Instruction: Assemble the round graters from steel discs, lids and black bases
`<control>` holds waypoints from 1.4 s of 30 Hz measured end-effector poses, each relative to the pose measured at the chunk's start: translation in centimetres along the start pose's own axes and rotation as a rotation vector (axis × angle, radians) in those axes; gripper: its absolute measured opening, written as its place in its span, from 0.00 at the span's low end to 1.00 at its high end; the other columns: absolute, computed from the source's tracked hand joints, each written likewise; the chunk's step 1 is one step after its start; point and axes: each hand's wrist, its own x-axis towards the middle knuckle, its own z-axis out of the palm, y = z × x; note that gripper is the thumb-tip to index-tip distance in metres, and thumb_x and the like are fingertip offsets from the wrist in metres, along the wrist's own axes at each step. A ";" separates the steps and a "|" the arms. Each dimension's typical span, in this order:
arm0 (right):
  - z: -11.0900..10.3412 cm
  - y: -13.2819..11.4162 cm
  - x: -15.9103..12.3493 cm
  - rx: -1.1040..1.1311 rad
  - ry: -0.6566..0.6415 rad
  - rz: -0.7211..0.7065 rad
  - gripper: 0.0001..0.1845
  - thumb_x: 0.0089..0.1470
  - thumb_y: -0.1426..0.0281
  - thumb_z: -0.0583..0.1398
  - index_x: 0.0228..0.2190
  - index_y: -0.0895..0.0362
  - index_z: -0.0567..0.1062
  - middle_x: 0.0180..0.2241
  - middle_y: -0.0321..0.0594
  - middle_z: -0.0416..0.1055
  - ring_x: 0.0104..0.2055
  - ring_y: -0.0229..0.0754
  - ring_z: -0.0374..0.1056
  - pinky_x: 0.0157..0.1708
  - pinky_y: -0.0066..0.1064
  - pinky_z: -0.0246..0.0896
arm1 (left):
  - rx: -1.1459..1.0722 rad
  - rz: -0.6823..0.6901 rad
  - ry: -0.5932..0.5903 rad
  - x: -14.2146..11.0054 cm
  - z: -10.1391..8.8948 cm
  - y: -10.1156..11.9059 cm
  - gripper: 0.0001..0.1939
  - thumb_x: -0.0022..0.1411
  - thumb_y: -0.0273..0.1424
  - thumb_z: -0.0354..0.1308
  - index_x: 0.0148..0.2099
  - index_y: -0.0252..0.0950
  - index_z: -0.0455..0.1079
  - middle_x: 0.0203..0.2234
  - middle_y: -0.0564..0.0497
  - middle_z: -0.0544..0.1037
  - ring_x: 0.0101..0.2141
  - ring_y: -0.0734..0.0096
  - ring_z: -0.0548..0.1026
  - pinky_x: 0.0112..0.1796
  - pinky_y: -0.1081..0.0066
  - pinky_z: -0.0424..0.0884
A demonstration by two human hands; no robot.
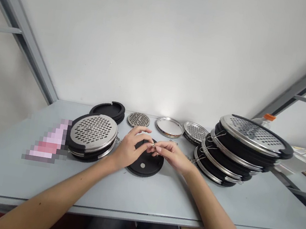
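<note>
My left hand (136, 143) and my right hand (170, 154) meet at the fingertips over a round black base (144, 169). Between them is a small shiny metal piece (153, 145), pinched by both; its exact kind is too small to make out. A pale round dot shows on the black base, and my fingers hide its far part. Just behind my right hand a bent wire clip (174, 142) lies on the table.
Perforated metal discs in black holders are stacked at left (94, 132) and, taller, at right (254, 134). Along the wall stand black bases (110, 109), a grater-like disc (138, 120), plain metal lids (170, 126) and more perforated discs (195, 130). An orange-capped bottle (268, 118) is behind.
</note>
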 end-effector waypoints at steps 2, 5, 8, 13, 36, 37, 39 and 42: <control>0.0 0.0 0.0 0.012 -0.004 0.012 0.16 0.52 0.58 0.61 0.34 0.57 0.79 0.38 0.44 0.77 0.41 0.42 0.71 0.43 0.35 0.66 | 0.022 0.020 -0.015 0.0 -0.2 0.0 0.07 0.64 0.26 0.53 0.38 0.39 0.71 0.47 0.48 0.70 0.51 0.64 0.69 0.51 0.63 0.66; -0.1 0.1 0.1 0.029 0.051 0.009 0.14 0.51 0.60 0.63 0.33 0.57 0.79 0.35 0.43 0.77 0.38 0.40 0.71 0.41 0.33 0.66 | 0.047 0.019 -0.004 0.1 -0.2 -0.2 0.06 0.64 0.27 0.52 0.42 0.39 0.70 0.47 0.48 0.70 0.50 0.64 0.69 0.52 0.63 0.66; -0.5 0.4 0.2 0.072 0.143 -0.028 0.10 0.49 0.63 0.65 0.32 0.56 0.78 0.32 0.40 0.78 0.35 0.38 0.72 0.38 0.30 0.65 | 0.070 -0.034 0.009 0.2 0.0 -0.9 0.12 0.66 0.28 0.51 0.51 0.39 0.64 0.47 0.47 0.72 0.49 0.66 0.70 0.51 0.64 0.66; -1.5 1.3 1.0 0.026 0.322 -0.116 0.16 0.47 0.61 0.65 0.36 0.58 0.77 0.29 0.41 0.78 0.33 0.40 0.73 0.35 0.33 0.66 | 0.189 -0.129 -0.188 -0.2 0.1 -2.2 0.21 0.66 0.35 0.51 0.59 0.38 0.57 0.55 0.43 0.66 0.56 0.59 0.64 0.55 0.58 0.61; -1.1 2.8 4.9 -0.786 0.299 -0.328 0.08 0.53 0.73 0.58 0.34 0.57 0.77 0.34 0.41 0.77 0.38 0.43 0.71 0.43 0.35 0.63 | 0.300 -0.244 -0.378 -1.3 0.5 -3.7 0.34 0.64 0.44 0.50 0.65 0.33 0.48 0.61 0.35 0.58 0.61 0.49 0.58 0.56 0.52 0.57; -1.0 2.9 5.0 -0.783 0.297 -0.336 0.08 0.53 0.73 0.57 0.34 0.57 0.77 0.34 0.41 0.77 0.38 0.42 0.71 0.42 0.35 0.64 | 0.297 -0.252 -0.380 -1.2 0.5 -3.7 0.34 0.64 0.44 0.50 0.65 0.33 0.48 0.61 0.35 0.59 0.60 0.49 0.58 0.56 0.52 0.57; -0.8 3.0 5.1 -0.772 0.299 -0.348 0.10 0.54 0.74 0.56 0.35 0.56 0.77 0.35 0.41 0.77 0.38 0.43 0.72 0.42 0.35 0.65 | 0.280 -0.269 -0.365 -1.0 0.5 -3.9 0.34 0.63 0.42 0.52 0.65 0.33 0.49 0.61 0.35 0.60 0.60 0.48 0.60 0.56 0.51 0.58; -0.8 3.2 5.1 -0.774 0.297 -0.371 0.13 0.54 0.75 0.55 0.37 0.56 0.78 0.38 0.42 0.77 0.40 0.43 0.72 0.44 0.35 0.65 | 0.234 -0.291 -0.313 -0.8 0.6 -4.2 0.33 0.61 0.39 0.56 0.64 0.34 0.52 0.59 0.37 0.63 0.58 0.50 0.63 0.55 0.52 0.61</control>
